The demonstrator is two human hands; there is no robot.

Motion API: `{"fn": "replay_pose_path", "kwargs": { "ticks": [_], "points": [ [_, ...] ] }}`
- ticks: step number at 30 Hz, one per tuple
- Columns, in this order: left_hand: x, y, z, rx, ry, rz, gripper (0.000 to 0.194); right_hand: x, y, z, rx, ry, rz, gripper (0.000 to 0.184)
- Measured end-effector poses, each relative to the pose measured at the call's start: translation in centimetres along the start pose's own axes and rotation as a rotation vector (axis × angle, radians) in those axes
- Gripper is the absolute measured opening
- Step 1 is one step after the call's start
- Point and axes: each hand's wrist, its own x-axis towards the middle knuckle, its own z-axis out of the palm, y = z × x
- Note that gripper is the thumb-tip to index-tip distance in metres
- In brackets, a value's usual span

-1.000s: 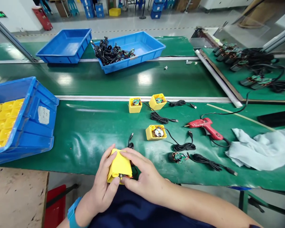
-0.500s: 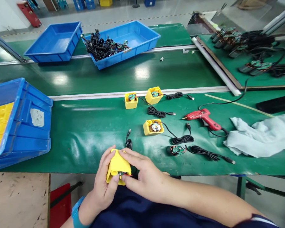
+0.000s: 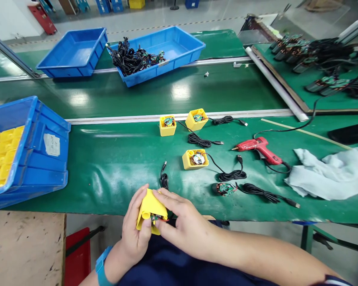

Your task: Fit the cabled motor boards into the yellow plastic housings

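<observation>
**Hands:** the left hand (image 3: 133, 228) and right hand (image 3: 186, 224) are together at the near edge of the green work mat (image 3: 101, 190).

**Fingers:** the left fingers (image 3: 136, 206) curl up one side and the right fingers (image 3: 170, 200) lie across the top, both closed and gripping.

**Held thing:** a yellow plastic housing (image 3: 150, 208) sits between both sets of fingers. A small circuit board (image 3: 156, 217) with a red wire (image 3: 164, 219) shows at its open end. How far in it sits cannot be told.

**Done so far:** ahead of the fingertips, three yellow housings (image 3: 195, 159) each hold a round circuit board.

**Left out:** ahead and right of the right fingers, one round circuit board (image 3: 225, 189) lies outside any housing.

**Cables:** five black cable coils lie on the mat, one (image 3: 164, 182) just ahead of the fingertips.

**Beyond the left hand:** a blue crate (image 3: 47, 159) holds stacked yellow housings, too hidden to count.

**Right of the right hand:** one red glue gun (image 3: 258, 146) and one grey cloth (image 3: 328, 174).
</observation>
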Motion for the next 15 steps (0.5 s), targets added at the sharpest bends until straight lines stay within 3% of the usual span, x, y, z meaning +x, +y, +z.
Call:
{"fn": "replay_pose_path", "kwargs": {
  "ticks": [15],
  "points": [
    [-0.4,-0.3,0.0,-0.050,-0.062,-0.098,0.048,-0.3,0.8,0.3,0.059,-0.033,0.068,0.062]
  ]
}}
